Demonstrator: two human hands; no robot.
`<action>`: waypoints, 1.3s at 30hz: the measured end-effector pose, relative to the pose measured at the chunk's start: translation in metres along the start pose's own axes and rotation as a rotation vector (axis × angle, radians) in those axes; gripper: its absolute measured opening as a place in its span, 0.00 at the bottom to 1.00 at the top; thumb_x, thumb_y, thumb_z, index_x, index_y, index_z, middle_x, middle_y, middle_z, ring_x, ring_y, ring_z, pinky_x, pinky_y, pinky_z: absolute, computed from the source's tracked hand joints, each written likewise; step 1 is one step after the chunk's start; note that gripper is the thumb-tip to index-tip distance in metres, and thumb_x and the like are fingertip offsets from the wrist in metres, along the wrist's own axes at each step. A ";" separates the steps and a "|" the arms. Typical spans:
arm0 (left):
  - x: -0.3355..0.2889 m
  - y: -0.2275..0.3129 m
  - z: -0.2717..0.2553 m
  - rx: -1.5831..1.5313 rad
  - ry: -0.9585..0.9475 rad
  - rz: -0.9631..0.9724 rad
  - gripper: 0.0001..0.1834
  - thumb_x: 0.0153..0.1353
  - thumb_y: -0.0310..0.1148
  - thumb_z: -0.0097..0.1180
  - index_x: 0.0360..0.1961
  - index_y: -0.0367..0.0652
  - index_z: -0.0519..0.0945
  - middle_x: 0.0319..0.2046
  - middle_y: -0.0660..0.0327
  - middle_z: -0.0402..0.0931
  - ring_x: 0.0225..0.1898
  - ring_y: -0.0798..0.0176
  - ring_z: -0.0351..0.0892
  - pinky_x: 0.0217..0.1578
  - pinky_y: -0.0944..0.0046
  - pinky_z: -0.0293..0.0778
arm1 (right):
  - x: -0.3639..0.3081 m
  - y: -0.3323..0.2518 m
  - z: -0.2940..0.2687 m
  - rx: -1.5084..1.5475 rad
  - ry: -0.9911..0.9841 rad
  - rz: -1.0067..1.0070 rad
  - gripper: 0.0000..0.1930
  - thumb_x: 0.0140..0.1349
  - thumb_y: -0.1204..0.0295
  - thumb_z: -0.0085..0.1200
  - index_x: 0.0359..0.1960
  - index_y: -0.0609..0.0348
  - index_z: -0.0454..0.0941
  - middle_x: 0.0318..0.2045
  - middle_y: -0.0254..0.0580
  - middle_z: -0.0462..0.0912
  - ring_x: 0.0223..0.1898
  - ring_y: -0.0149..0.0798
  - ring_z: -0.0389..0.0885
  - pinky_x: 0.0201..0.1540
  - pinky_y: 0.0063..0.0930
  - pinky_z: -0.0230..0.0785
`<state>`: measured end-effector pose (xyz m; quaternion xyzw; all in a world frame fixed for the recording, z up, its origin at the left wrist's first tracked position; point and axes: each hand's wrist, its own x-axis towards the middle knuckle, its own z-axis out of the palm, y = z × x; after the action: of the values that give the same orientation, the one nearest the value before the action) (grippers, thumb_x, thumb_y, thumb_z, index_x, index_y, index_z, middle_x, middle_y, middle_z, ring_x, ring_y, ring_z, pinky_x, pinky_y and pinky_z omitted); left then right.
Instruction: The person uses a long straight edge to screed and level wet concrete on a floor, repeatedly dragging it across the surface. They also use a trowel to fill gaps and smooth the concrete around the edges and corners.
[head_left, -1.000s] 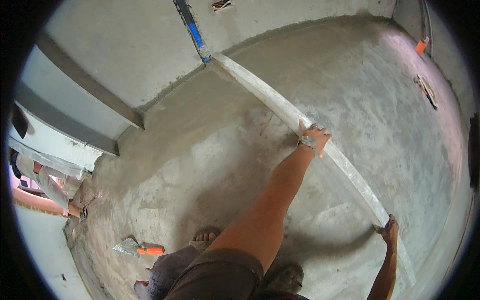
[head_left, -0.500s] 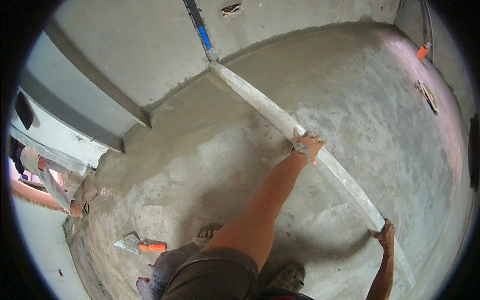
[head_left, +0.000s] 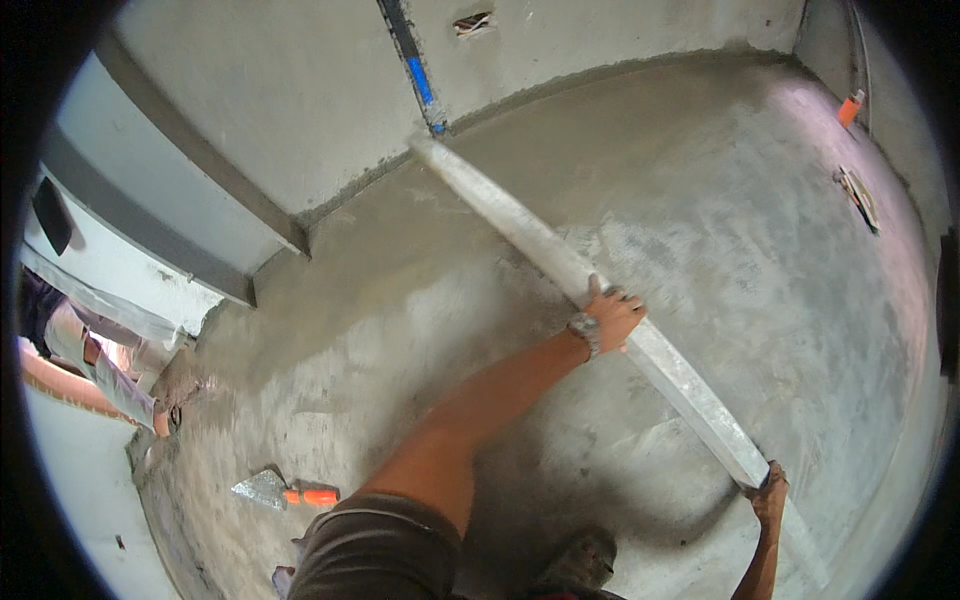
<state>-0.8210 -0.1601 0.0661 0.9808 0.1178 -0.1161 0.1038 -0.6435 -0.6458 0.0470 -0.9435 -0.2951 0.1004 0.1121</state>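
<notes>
A long pale metal straightedge [head_left: 500, 213] runs slantwise over the grey cement floor, from near the back wall to the lower right. About midway along it, my left hand [head_left: 612, 315], with a band or watch at the wrist, grips the bar, its fingers over the far side. Near the bar's near end, my right hand [head_left: 768, 494] is wrapped round it. The far end is blurred and lies just left of a dark slot in the wall. Whether the bar's underside touches the floor is hard to tell.
A trowel [head_left: 283, 490] with an orange handle lies on the floor at lower left. At far left another person's leg [head_left: 85, 350] shows by a doorway. An orange tube end [head_left: 850, 108] and a wire-filled recess [head_left: 857, 200] are at right. My shoe [head_left: 588, 560] is below.
The straightedge's far end has shifted left and nearer, off the wall slot. My left hand has moved slightly nearer with it; my right hand keeps its grip with little movement.
</notes>
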 end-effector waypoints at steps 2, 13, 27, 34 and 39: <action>0.018 0.004 0.001 -0.006 0.025 0.010 0.40 0.48 0.44 0.68 0.63 0.52 0.66 0.63 0.65 0.63 0.66 0.53 0.58 0.61 0.22 0.47 | 0.002 -0.001 0.004 -0.022 0.025 -0.014 0.27 0.31 0.73 0.73 0.34 0.62 0.69 0.32 0.52 0.78 0.36 0.53 0.76 0.40 0.42 0.69; 0.092 0.006 0.016 0.022 0.095 -0.014 0.37 0.47 0.37 0.69 0.60 0.56 0.69 0.61 0.68 0.65 0.65 0.55 0.61 0.60 0.22 0.49 | 0.005 0.030 0.050 0.004 0.060 -0.006 0.30 0.35 0.74 0.70 0.44 0.64 0.69 0.35 0.55 0.78 0.40 0.60 0.76 0.42 0.47 0.68; 0.088 0.005 0.014 -0.008 0.060 -0.012 0.36 0.49 0.36 0.68 0.61 0.56 0.68 0.61 0.67 0.64 0.65 0.56 0.60 0.60 0.22 0.51 | 0.001 0.009 0.045 -0.077 0.011 -0.001 0.33 0.34 0.74 0.71 0.46 0.61 0.69 0.37 0.54 0.78 0.43 0.59 0.74 0.44 0.49 0.68; 0.074 0.004 0.008 -0.009 0.012 -0.023 0.37 0.49 0.38 0.68 0.62 0.56 0.67 0.63 0.67 0.62 0.67 0.57 0.58 0.61 0.22 0.48 | -0.006 -0.020 0.027 -0.003 -0.025 0.029 0.27 0.36 0.70 0.70 0.37 0.63 0.68 0.35 0.57 0.77 0.39 0.60 0.75 0.42 0.48 0.67; 0.059 0.002 0.008 0.004 0.017 -0.020 0.38 0.50 0.38 0.67 0.63 0.56 0.66 0.63 0.68 0.63 0.67 0.57 0.58 0.61 0.22 0.49 | -0.017 -0.016 0.031 -0.061 -0.006 0.005 0.26 0.36 0.71 0.70 0.37 0.63 0.69 0.35 0.56 0.78 0.40 0.60 0.75 0.43 0.47 0.68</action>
<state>-0.7664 -0.1520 0.0437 0.9806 0.1282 -0.1092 0.0998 -0.6733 -0.6383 0.0238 -0.9469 -0.2963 0.0945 0.0819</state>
